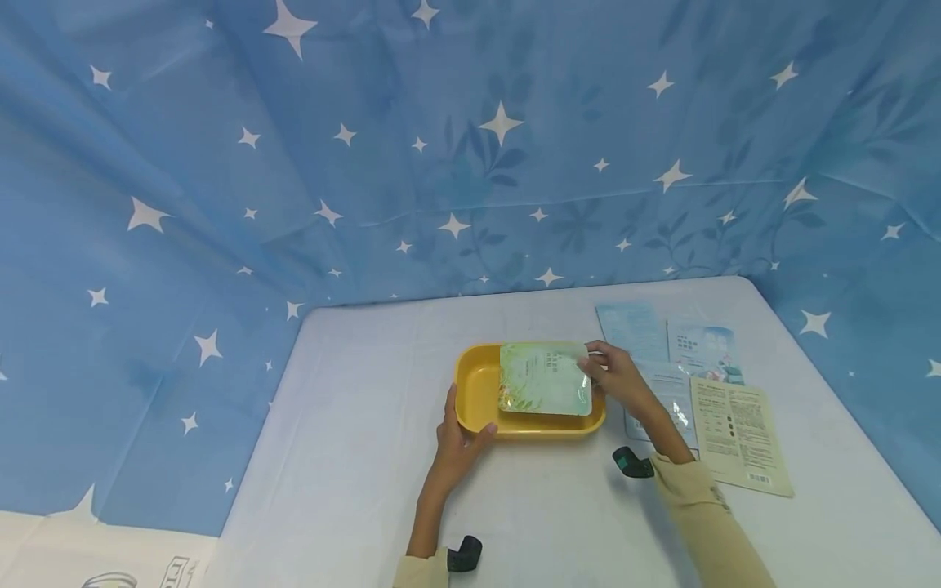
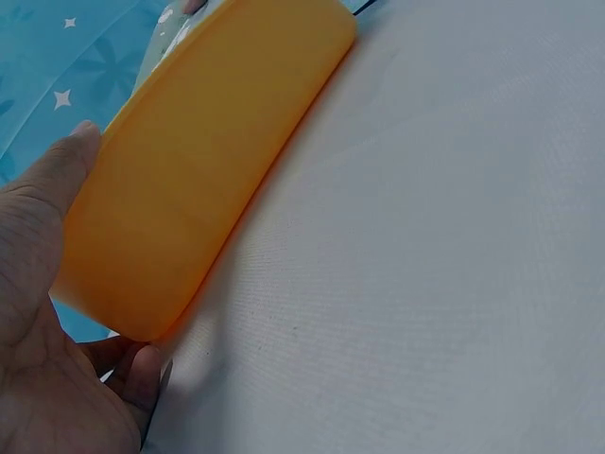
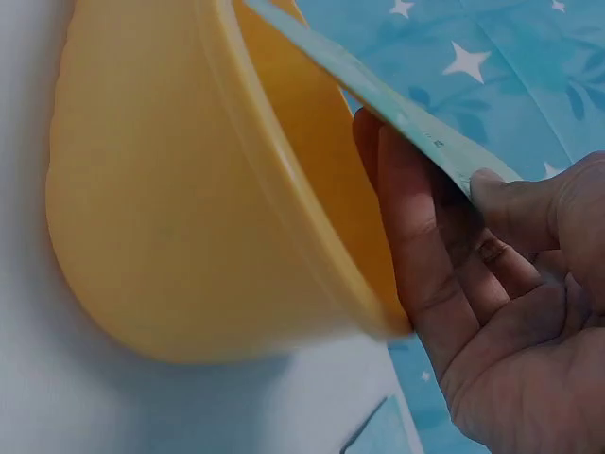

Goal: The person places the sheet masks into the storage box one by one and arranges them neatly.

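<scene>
A yellow plastic basin (image 1: 479, 392) with rounded corners stands on the white-covered table. At its left end my left hand (image 1: 454, 447) grips the wall, thumb at the front rim and fingers round the side; the left wrist view shows this thumb (image 2: 80, 156) against the rim. My right hand (image 1: 613, 374) pinches the right edge of a green and white printed sachet (image 1: 546, 380), thumb on top and fingers beneath. In the right wrist view the sachet (image 3: 416, 118) tilts over the basin's opening. What lies under it in the basin is hidden.
Right of the basin lie several flat packets: a light blue one (image 1: 631, 331), a blue and white one (image 1: 702, 349), a pale one (image 1: 671, 396) partly behind my right arm, and a beige one (image 1: 741, 433). A blue star-patterned curtain (image 1: 412, 180) hangs behind the table.
</scene>
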A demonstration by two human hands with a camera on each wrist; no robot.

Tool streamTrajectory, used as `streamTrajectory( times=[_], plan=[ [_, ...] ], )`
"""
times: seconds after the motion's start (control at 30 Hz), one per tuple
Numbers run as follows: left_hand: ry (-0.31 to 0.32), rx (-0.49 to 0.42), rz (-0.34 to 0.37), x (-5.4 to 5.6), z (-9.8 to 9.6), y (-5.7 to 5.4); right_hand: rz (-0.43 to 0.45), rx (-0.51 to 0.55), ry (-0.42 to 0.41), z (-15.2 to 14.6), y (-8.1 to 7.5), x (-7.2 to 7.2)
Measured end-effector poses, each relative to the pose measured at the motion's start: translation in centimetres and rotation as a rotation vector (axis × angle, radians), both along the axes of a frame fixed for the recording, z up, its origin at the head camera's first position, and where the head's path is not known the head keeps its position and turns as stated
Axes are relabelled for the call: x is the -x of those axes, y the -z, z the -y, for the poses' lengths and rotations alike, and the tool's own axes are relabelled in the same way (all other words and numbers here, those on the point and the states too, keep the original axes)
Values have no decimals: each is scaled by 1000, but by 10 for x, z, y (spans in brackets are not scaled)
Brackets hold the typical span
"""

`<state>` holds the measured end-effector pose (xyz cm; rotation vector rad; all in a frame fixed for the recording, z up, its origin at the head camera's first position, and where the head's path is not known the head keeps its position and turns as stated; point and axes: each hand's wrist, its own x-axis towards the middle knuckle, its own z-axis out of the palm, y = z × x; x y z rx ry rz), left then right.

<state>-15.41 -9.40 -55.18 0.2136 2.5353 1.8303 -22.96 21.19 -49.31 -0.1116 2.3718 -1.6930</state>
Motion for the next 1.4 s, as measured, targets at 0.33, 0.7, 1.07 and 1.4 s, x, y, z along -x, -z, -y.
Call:
streamTrajectory(
  times=[0.33, 0.7, 1.07, 1.4],
  plan=[
    [18, -26, -27, 1, -3, -1, -111, -88, -85, 20, 2, -3],
    [32, -63, 15, -6, -4, -21, -210, -251, -64, 34, 7, -4],
    [40, -72, 18, -4, -3, -24, -290, -472, -21, 44, 10, -6],
    [28, -33, 39, 3, 0, 1, -208, -656, -33, 57, 9, -9]
  ],
)
